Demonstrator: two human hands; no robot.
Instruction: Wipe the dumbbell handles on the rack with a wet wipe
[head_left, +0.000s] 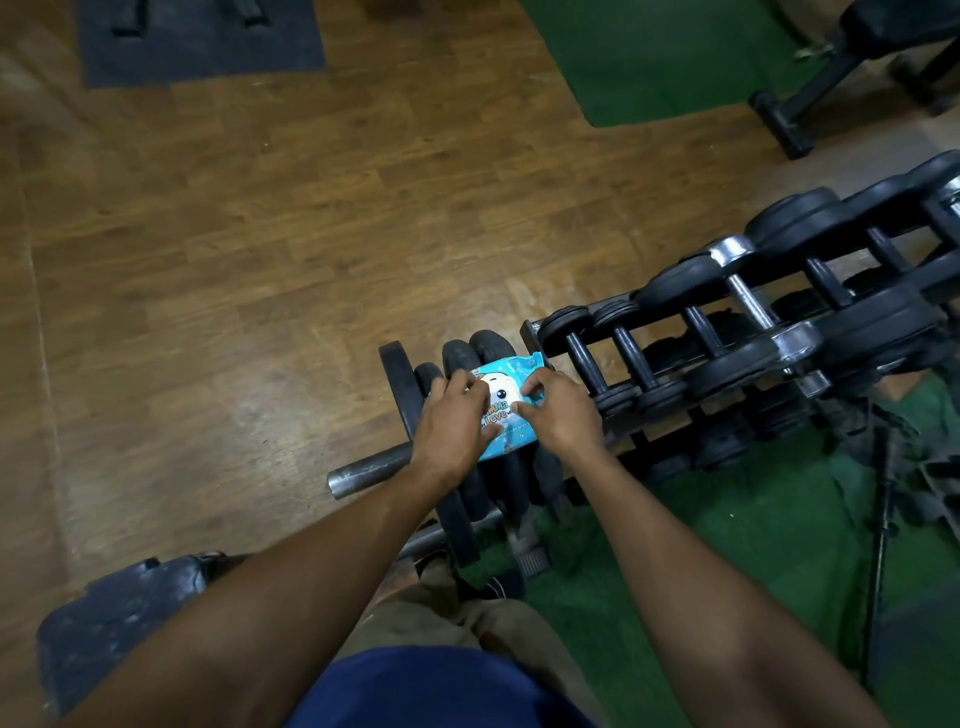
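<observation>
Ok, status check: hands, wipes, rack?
Left hand and right hand both gripping the wipe pack, over the weight plates. No wipe out yet. Dumbbell rack untouched, nothing blocking.

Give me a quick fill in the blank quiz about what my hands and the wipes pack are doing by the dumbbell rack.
1. Both hands, left hand and right hand, are on the ____ wipes pack.
2. The pack rests on upright weight ____.
3. The dumbbell rack stands to the ____ of the pack.
4. The floor left of the pack looks like ____.

Missing words: blue; plates; right; wood
</observation>
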